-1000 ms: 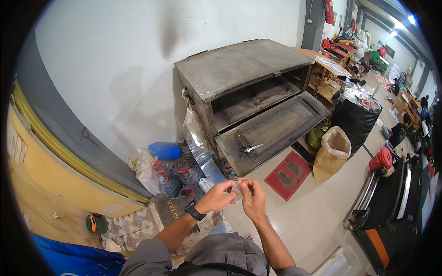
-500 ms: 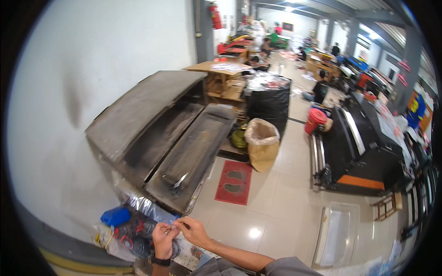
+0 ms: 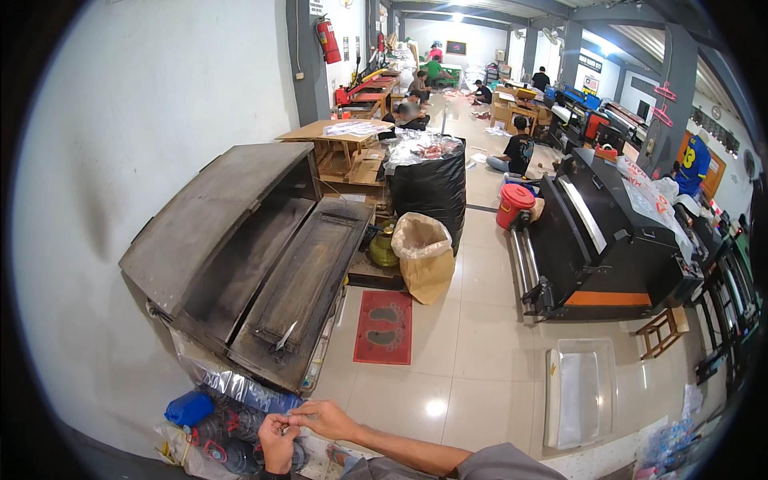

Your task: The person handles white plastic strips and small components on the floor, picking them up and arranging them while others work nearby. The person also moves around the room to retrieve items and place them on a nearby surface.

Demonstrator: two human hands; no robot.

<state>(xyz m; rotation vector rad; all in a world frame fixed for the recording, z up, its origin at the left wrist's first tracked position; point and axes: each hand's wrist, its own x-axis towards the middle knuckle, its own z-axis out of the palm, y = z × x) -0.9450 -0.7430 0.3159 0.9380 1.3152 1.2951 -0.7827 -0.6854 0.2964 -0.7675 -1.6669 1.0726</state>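
Note:
My left hand (image 3: 277, 444) and my right hand (image 3: 326, 420) meet low in the view, fingertips pinched together. Whatever lies between the fingers is too small to make out. Just beside and below them, large clear plastic jugs (image 3: 238, 454) with red handles stand near the wall, next to a blue jerrycan (image 3: 190, 408). Beyond my hands, a grimy metal box (image 3: 212, 228) has its lid raised, and a shallow metal panel (image 3: 300, 276) extends along its right side. A small shiny tool (image 3: 285, 336) rests on that panel.
A red footprint mat (image 3: 384, 328) lies on the tiles by a paper sack (image 3: 426, 276) and a black bag (image 3: 430, 188). To the right are a black machine (image 3: 608, 248), a clear plastic tub (image 3: 582, 444) and a wooden stool (image 3: 664, 332). Several people sit farther back.
The view has turned to the right and sharpened, so the surroundings sit farther left. My hands stay together, fingertips still pinched, slightly lower in the picture.

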